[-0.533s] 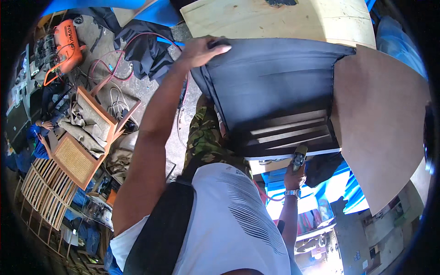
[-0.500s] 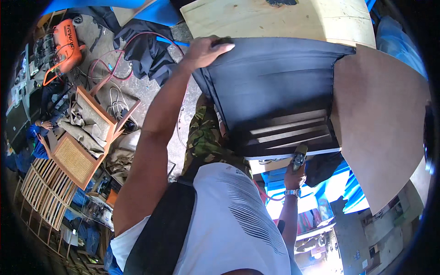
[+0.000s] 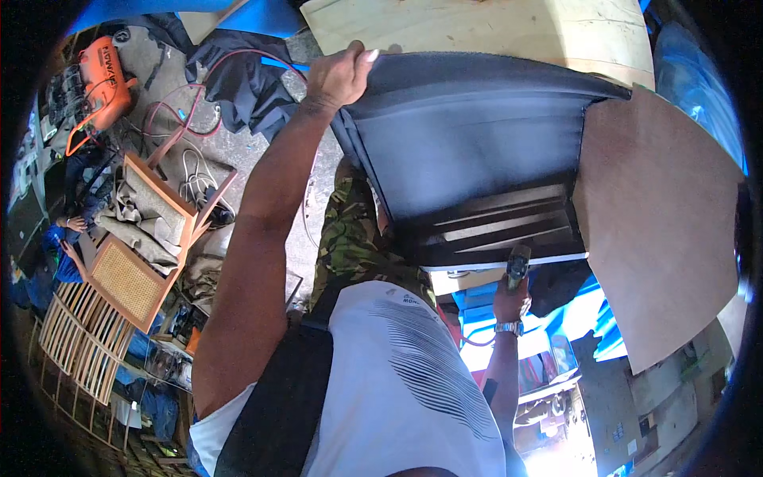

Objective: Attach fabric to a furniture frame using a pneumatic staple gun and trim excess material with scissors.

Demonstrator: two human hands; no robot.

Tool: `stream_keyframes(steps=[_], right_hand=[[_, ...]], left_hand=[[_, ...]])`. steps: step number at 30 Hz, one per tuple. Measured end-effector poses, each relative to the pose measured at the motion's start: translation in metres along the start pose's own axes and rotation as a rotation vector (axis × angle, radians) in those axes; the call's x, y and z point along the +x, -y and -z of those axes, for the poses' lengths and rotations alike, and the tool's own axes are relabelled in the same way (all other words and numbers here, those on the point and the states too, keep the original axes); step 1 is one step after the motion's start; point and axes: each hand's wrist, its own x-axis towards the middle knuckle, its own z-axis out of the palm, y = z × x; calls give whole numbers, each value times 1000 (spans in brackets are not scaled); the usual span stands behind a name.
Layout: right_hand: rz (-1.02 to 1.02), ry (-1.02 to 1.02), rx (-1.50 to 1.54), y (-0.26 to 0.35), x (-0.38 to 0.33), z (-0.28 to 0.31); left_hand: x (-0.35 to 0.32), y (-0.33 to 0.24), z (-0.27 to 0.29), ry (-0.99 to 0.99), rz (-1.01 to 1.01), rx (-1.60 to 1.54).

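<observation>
Black fabric (image 3: 469,143) is stretched over a slatted frame (image 3: 509,230), whose slats show through the open part nearest my body. At the far left corner, my left hand (image 3: 340,75) is closed over the fabric's edge, fingers curled and thumb on top. My right hand (image 3: 511,300) grips a dark hand-held staple gun (image 3: 518,266), its nose against the near edge of the frame. A red hose trails beside that wrist. Part of the staple gun is hidden by my fingers.
A large brown board (image 3: 660,222) flanks the frame on the right, and a pale wooden sheet (image 3: 477,28) lies beyond. To the left are an orange compressor (image 3: 105,83), a red hose (image 3: 195,87), a cane-seated wooden chair (image 3: 131,278) and another person's hand (image 3: 75,224).
My left hand has shifted slightly left and up, its fingers curling tighter over the fabric edge. The staple gun has moved a little along the near edge, toward the far side.
</observation>
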Motion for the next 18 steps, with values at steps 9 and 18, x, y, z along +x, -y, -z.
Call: stream_keyframes(steps=[9, 18], right_hand=[[52, -53, 117, 3, -8, -7], [-53, -145, 126, 21, -16, -21]], left_hand=[[7, 59, -61, 203, 220, 103], [-5, 66, -75, 295, 196, 27]])
